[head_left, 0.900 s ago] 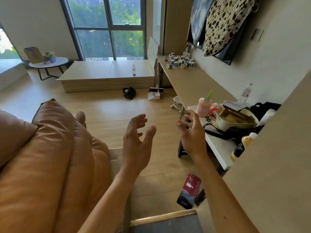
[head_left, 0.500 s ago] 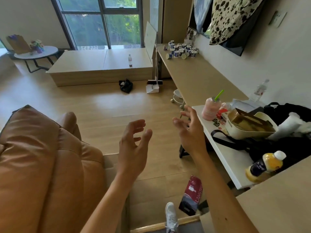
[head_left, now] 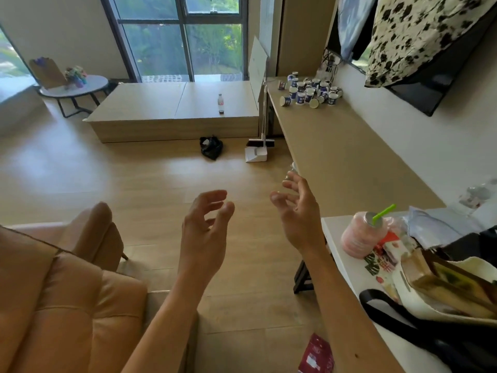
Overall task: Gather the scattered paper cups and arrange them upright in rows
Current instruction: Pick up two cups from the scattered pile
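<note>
Since both hands are empty, the left hand [head_left: 204, 227] and the right hand [head_left: 298, 211] held out in mid-air with fingers loosely spread, a little curled and gripping nothing, the step in hand looks to be the approach. The paper cups [head_left: 309, 91] sit in a loose cluster at the far end of the long counter [head_left: 336, 157], towards its wall-side edge, well apart from either hand. Several stand upright, while a few along the near side of the cluster lie tipped over. To do it well, I would walk along the counter's front edge until the cluster is within easy reach, then begin with the tipped cups nearest that edge, since those could roll off. Thin paper probably crushes, so a light hold around each cup's wall should serve better than a squeeze at the rim. The bare stretch of counter on the near side of the cluster looks a fair place for rows, with the front edge as a guide line. As for writing, each cup bears a dark blue panel, but any lettering is too small to read. The bottle [head_left: 220, 102] on the low platform [head_left: 150, 103] has a pale label and the red packet [head_left: 317, 356] on the floor has white marks, both unreadable.
</note>
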Demonstrator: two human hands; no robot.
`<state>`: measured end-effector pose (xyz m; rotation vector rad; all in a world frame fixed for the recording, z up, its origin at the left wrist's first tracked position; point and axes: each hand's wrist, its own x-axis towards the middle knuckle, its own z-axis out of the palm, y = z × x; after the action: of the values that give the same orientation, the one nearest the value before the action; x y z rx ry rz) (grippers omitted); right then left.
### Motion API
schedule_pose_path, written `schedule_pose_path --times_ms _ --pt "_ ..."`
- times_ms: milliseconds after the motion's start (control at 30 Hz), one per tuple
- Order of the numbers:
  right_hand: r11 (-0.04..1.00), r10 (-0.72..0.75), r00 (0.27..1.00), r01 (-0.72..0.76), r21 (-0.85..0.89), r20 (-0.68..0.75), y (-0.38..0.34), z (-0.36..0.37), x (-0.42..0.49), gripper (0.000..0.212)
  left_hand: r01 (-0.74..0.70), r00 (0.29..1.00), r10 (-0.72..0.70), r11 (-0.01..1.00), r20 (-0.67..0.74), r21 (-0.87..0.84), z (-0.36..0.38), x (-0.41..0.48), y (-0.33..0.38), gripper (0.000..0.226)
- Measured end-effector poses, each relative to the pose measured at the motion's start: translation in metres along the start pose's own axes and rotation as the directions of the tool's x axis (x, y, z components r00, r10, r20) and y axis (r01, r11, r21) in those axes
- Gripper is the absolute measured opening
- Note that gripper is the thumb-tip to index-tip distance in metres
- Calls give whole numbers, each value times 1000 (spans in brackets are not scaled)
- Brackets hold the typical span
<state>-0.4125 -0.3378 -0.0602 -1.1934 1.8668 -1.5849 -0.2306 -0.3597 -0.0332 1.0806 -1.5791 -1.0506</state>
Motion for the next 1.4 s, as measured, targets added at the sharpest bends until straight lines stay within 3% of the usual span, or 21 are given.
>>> schedule_pose_path --times_ms 200,433,700,967,1400 --pt "999 33 998 -31 -22 62 23 30 80 59 44 999 -44 999 -16 -24 27 84 -22 36" --pt "996 84 996 -82 -43 25 46 85 195 57 39 999 -38 999 34 -34 46 216 -65 17" --pt "984 179 980 -178 27 -83 61 136 316 57 -15 987 21 999 156 -41 63 377 -83 15" --pt "967 243 953 -224 121 -183 98 144 449 52 13 966 4 998 258 -64 122 499 -115 13" --pt "959 250 951 -217 185 -182 148 124 699 50 -33 955 47 998 294 -54 256 702 -119 17"
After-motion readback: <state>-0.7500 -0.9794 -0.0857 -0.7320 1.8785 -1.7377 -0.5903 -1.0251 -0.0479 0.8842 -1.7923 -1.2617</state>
